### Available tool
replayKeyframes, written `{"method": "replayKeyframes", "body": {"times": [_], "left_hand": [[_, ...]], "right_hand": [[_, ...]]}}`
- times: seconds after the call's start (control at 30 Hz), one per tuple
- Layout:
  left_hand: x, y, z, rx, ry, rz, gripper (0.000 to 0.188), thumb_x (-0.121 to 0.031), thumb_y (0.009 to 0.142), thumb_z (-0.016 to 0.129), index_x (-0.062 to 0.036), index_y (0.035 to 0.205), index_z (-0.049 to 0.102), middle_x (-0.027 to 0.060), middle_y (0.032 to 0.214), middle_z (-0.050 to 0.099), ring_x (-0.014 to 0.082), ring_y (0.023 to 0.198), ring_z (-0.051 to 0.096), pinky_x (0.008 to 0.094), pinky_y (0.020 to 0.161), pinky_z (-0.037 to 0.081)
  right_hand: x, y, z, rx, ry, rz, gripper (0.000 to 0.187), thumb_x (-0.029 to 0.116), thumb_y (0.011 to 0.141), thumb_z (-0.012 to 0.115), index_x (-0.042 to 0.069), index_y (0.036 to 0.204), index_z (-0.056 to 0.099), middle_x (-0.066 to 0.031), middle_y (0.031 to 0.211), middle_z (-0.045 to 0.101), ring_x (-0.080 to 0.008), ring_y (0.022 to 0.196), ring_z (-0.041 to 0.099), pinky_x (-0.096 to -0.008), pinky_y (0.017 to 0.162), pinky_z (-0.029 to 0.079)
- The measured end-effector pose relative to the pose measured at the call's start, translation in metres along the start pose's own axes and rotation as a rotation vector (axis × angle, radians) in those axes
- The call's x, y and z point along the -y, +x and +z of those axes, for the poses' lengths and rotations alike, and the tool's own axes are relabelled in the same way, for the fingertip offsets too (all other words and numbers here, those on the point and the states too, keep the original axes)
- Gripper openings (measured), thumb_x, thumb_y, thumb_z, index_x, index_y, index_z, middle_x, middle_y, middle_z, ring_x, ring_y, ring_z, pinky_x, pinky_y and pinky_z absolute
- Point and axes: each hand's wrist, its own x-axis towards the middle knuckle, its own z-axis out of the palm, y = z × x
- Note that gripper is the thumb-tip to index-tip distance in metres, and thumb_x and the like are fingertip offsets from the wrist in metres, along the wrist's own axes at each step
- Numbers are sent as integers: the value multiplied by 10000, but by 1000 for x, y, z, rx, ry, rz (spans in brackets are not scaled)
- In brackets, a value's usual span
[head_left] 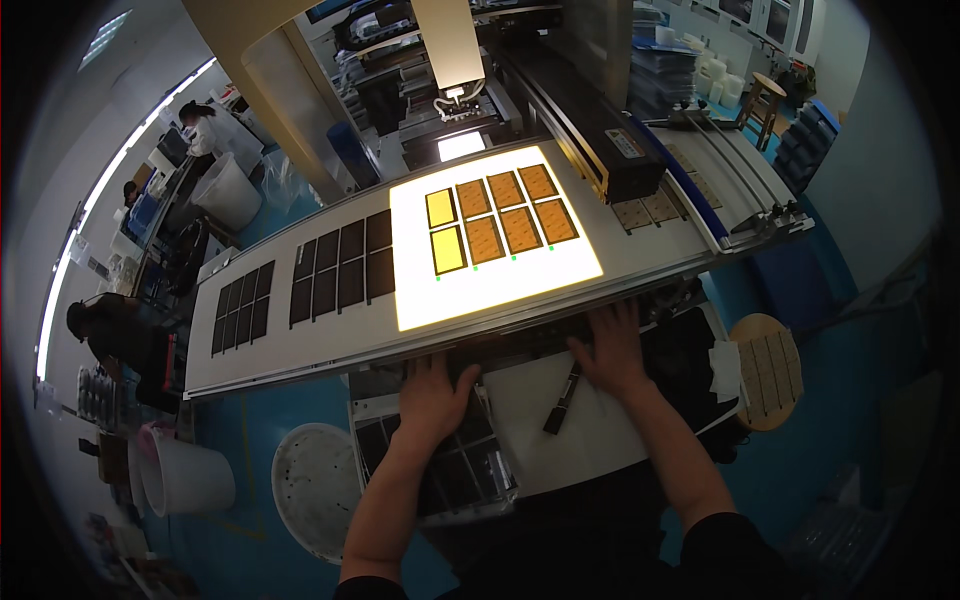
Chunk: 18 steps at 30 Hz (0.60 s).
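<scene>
My left hand (432, 395) lies with fingers stretched and thumb apart, by the near edge of a long white machine bed (275, 345). Below it are dark rectangular panels with pale borders (470, 478). My right hand (612, 352) reaches under the bed's front edge, thumb spread; its fingertips are partly in shadow. Neither hand appears to hold anything. Between them a black marker pen (563, 402) rests on a white board (525, 440). On the bed, a bright projected area (500, 275) lights up orange-brown panels (485, 238) and two yellow rectangles (448, 250).
Dark framed panels (350, 280) lie left on the bed. A black machine head on a rail (610, 150) spans its right side. Round stool (768, 370) at right, round white lid (317, 490) and white bin (195, 475) at left. People (125, 345) work farther left.
</scene>
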Motion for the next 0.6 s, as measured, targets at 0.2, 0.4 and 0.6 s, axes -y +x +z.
{"method": "replayKeyframes", "body": {"times": [0.2,0.4,0.6], "left_hand": [[0,0,-1,14,-12,-2,825,-599,1044,615,21,1568,469,367,1513,522,550,1397,527,593,1095,530],[0,0,0,-1,-12,11,845,-604,1044,609,31,1579,450,369,1516,517,549,1392,533,592,1090,533],[0,1,0,11,-4,4,858,-610,1048,597,34,1591,434,370,1521,512,546,1389,536,590,1091,530]], "right_hand": [[-1,1,0,-5,0,-7,820,409,935,739,12,1598,464,-255,1611,475,-498,1559,321,-686,1319,141],[-2,-1,1,10,-1,0,824,420,945,730,3,1600,456,-262,1612,470,-500,1561,318,-684,1319,140],[-2,-1,2,-1,-17,-4,846,435,945,727,0,1612,439,-264,1621,460,-508,1563,309,-684,1320,139]]}}
